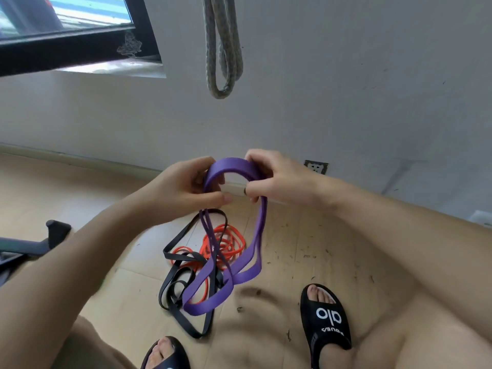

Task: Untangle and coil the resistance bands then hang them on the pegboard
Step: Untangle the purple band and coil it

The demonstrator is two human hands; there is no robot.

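At the far left, a dark-framed window (80, 35) is set in the pale plastered wall (346, 89), and lower down a dark grey piece of equipment with a rounded black knob (57, 230) is partly cut off by the edge of the view. On the light wood-patterned tiled floor (306, 235), strewn with small dark specks, a flat black rubber resistance band (170, 294) is seen lying in loose loops, tangled with a thin orange-red rubber resistance band (226, 241) piled beside and under it. Above this heap a wide, flat purple rubber resistance band (231, 169) is held in the air: its left side is gripped by the left hand (183, 187) with curled fingers and thumb, its upper right bend is pinched by the right hand (277, 179), and its doubled lower loops are hung down in front of the floor bands, partly hiding them. Higher up, a grey woven fabric loop (222, 49) is seen hanging against the wall. To the right of the hands, a dark wall socket (316, 166) is fixed low on the wall. At the bottom, two black slide sandals are worn; the right sandal (326, 320) is printed in white with "alo", while the smaller lettering under it cannot be read.
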